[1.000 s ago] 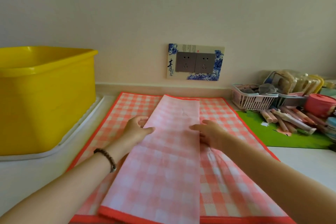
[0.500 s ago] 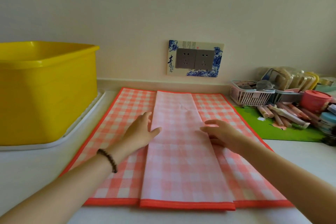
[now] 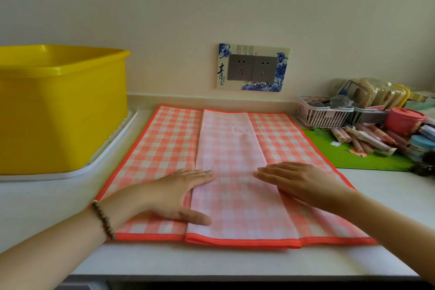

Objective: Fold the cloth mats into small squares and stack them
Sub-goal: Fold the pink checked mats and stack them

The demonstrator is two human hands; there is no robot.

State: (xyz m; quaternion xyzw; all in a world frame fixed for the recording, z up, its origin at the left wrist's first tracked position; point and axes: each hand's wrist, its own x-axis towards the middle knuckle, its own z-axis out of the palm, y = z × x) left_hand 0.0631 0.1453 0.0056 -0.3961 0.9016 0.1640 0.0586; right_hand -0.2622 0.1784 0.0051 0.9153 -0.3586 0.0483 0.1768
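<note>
An orange-and-white checked cloth mat with an orange border lies flat on the white counter. On top of it, down the middle, lies a paler folded strip of checked mat that runs from the back edge to the front edge. My left hand presses flat on the strip's left edge, fingers straight and thumb spread. My right hand lies flat on the strip's right edge, fingers straight and pointing left.
A yellow tub stands on a white tray at the left. At the right are a green mat, a white basket, a pink jar and several tubes. A wall socket is behind. The counter's front edge is close.
Both hands slid toward me along the strip and flattened on it. The strip, tilted and raised one second ago, now lies straight and flat on the mat.
</note>
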